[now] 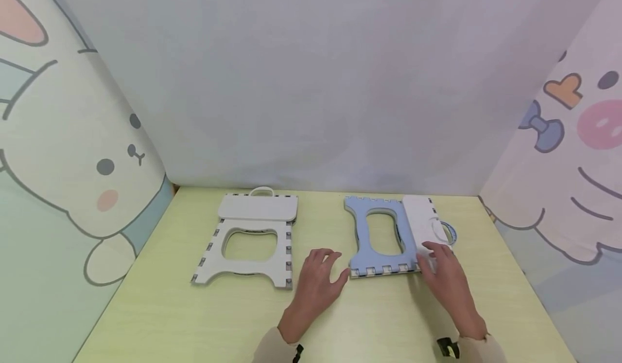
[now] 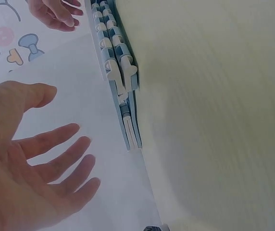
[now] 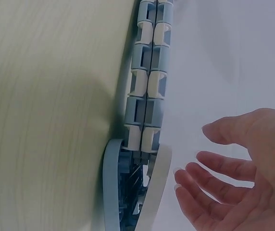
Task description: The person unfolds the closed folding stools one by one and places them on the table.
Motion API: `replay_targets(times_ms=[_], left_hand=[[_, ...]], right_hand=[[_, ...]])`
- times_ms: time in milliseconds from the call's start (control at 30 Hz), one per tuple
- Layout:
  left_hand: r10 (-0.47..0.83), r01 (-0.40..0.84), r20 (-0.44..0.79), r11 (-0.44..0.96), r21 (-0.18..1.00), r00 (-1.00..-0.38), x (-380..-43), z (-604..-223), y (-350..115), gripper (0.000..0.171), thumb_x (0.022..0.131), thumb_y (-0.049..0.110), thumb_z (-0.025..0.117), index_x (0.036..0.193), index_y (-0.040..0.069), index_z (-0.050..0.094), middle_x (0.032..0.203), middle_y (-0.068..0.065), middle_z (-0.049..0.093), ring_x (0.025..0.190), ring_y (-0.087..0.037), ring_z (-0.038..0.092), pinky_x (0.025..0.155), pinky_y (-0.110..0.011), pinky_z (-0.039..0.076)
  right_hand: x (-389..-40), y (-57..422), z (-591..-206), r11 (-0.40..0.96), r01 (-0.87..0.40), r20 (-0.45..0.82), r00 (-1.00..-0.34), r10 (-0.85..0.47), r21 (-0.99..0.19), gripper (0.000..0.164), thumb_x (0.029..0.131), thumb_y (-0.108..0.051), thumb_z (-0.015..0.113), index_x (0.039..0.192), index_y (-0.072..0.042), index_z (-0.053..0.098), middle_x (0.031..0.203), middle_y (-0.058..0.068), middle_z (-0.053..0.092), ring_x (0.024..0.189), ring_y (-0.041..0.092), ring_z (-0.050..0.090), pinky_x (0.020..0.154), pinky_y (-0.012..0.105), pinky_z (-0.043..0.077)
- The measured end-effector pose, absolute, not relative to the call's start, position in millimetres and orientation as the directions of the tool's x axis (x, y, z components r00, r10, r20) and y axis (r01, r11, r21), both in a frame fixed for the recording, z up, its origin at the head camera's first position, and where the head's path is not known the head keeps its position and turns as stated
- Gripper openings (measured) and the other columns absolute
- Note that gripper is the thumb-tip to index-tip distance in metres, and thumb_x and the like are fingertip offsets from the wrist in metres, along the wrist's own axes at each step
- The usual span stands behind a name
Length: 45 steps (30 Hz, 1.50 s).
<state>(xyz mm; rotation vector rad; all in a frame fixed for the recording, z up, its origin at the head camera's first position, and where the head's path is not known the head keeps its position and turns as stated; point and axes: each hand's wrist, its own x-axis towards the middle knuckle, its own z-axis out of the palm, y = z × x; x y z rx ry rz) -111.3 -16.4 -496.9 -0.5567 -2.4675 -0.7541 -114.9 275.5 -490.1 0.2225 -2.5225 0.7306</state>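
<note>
A folded step stool (image 1: 379, 260), with blue legs and a white seat panel (image 1: 420, 217), lies flat on the right half of the table. My left hand (image 1: 316, 282) hovers by its near left corner, fingers spread and loosely bent, holding nothing. Over the near end of the white panel is my right hand (image 1: 447, 279), fingers relaxed. The right wrist view shows a gap between those fingers (image 3: 219, 163) and the stool's hinged edge (image 3: 144, 86). To the left lies a second folded stool (image 1: 257, 206), all white, its carry handle (image 1: 262, 190) pointing toward the back.
The light wooden table (image 1: 160, 320) runs back to a plain pale curtain (image 1: 311, 93). Cartoon-printed cloths hang at the left (image 1: 73, 136) and right (image 1: 573, 179) sides. Both wrists wear dark bands. A strip of table separates the two stools.
</note>
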Motion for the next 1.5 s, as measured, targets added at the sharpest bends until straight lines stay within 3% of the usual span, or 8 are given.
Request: replay_targets(times_ms=[967,1500], left_hand=[[0.290,0.547,0.551,0.743,0.386,-0.782,-114.2,-497.3,8.8,0.031,0.083,0.031,0.072,0.105,0.011,0.068,0.102,-0.003,0.061,0.100,-0.019,0.055,0.084,-0.035,0.048],[0.314,0.558,0.530,0.726,0.401,-0.788,-115.3,-495.8,21.6,0.031,0.087,0.034,0.068,0.108,0.011,0.068,0.104,-0.001,0.062,0.101,-0.018,0.054,0.085,-0.032,0.048]], right_hand=[[-125.8,292.1,-486.1,0.861,-0.143,0.395,-0.916,0.072,-0.488,0.032,0.088,-0.011,0.065,0.115,0.004,0.057,0.113,0.024,0.055,0.094,0.037,0.055,0.068,0.052,0.046],[-130.4,304.2,-483.5,0.861,-0.101,0.358,-0.929,0.097,-0.498,0.034,0.088,-0.011,0.065,0.116,0.006,0.056,0.109,0.026,0.054,0.093,0.040,0.054,0.068,0.053,0.045]])
